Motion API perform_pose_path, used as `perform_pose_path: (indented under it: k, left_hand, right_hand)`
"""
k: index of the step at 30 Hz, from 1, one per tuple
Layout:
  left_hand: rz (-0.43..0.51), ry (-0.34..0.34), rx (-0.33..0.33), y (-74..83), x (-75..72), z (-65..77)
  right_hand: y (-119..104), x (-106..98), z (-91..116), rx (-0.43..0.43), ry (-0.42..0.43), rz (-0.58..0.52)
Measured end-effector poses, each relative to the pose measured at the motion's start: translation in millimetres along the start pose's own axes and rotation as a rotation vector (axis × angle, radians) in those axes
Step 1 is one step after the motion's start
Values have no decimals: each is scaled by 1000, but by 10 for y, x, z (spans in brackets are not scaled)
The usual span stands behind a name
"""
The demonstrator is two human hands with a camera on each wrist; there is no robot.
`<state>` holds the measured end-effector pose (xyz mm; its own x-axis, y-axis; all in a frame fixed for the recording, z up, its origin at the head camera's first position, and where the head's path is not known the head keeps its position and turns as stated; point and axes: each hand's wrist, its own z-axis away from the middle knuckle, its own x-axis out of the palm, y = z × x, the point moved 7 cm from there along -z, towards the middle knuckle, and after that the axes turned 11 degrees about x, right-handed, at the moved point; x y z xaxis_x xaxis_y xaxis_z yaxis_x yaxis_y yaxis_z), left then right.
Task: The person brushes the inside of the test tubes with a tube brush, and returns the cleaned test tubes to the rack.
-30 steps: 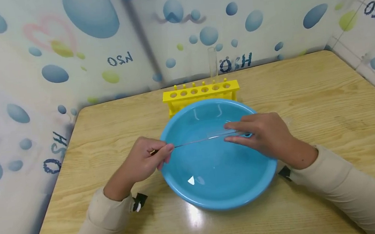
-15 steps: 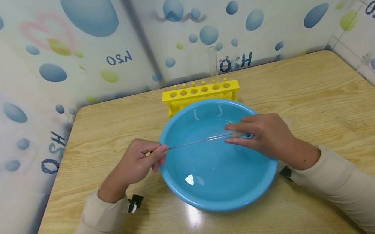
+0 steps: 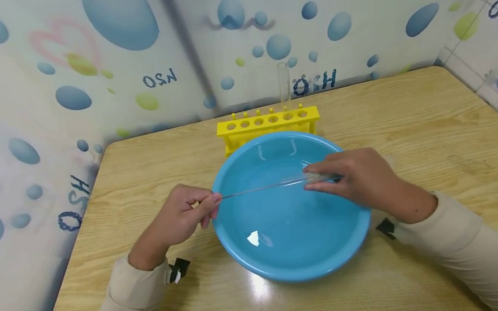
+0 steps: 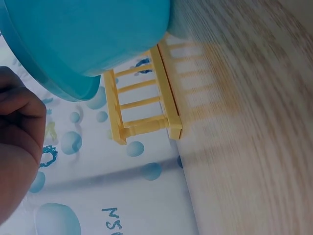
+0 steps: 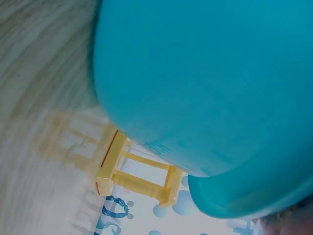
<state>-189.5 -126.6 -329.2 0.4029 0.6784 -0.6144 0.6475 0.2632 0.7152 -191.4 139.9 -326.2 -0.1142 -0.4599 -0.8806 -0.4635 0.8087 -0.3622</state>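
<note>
Over the blue basin (image 3: 297, 274) we see the left hand (image 3: 189, 212) pinch a test-tube brush (image 3: 252, 190) by its wire; the right hand (image 3: 361, 175) pinches a clear test tube (image 3: 293, 181) around it, hiding the tube's right end.

Free to pass over the table (image 3: 453, 126) well to the right of the basin (image 3: 301, 272), and likewise at far left of the basin. Blocked just behind the basin by the rack (image 3: 265, 120), with an upright tube (image 3: 284, 84) jutting above; farther behind the basin, bounded by the wall (image 3: 229, 44). Obstructed at the basin's left rim by the left hand (image 3: 188, 209), over its right side by the right hand (image 3: 356, 175), and across its middle by the wire (image 3: 252, 190) and held tube (image 3: 294, 181). Passable in front of the basin, between the sleeves (image 3: 129, 297).
</note>
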Motion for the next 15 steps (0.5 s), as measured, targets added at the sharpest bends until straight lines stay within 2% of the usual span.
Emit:
perform_pose_path:
  k: [8, 15]
  left_hand:
    - [12, -8, 17, 10, 1, -2]
    - [-1, -10, 5, -15, -15, 1]
  right_hand:
    - [12, -26, -7, -5, -23, -2]
    - [45, -24, -9, -2, -28, -12]
